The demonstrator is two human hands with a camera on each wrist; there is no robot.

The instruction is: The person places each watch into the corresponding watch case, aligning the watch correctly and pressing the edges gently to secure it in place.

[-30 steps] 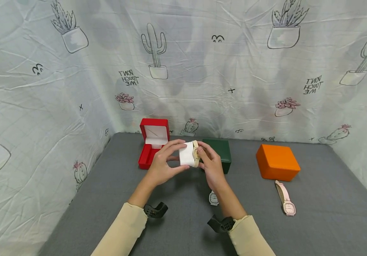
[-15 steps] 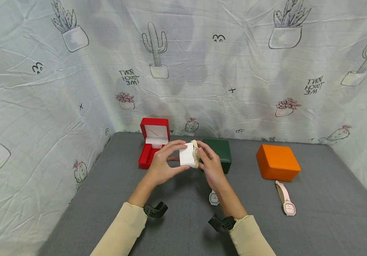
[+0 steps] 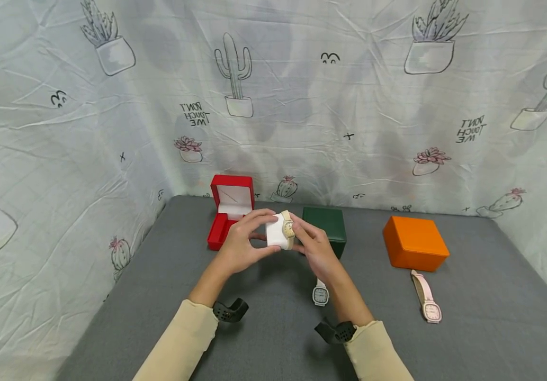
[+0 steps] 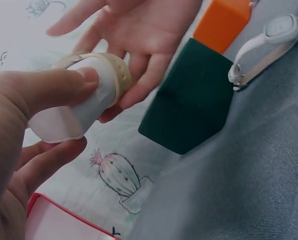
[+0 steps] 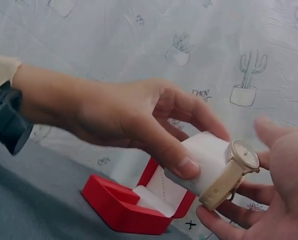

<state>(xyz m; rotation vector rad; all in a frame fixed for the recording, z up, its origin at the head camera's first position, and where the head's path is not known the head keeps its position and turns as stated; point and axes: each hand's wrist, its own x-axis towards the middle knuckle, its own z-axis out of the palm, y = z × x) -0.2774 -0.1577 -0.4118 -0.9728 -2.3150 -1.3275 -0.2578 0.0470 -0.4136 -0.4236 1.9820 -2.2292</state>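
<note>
1. Hands: 2. The left hand [image 3: 242,241] grasps the white cushion [image 3: 275,233] between thumb and fingers. The right hand [image 3: 318,248] is not clenched: its thumb stands off, and its fingers lie loosely bent at the strap.
2. Watches: 3. The cream watch [image 3: 288,228] wraps around the cushion, between the 2 hands. The white watch [image 3: 320,295] lies nearer the person than the right hand, beside that forearm; the pink watch [image 3: 430,311] lies farther out to that hand's right.
3. Boxes: 3. The red box [image 3: 214,235], lid raised, stands just beyond the left hand; the green box [image 3: 325,222] stands behind the right hand; the orange box [image 3: 416,243] sits well to its right.
4. The head view partly hides the white watch's strap behind the right forearm; the left wrist view shows it looped.
5. The right wrist view shows the cream strap's buckle; only the head view shows the pink dial.
</note>
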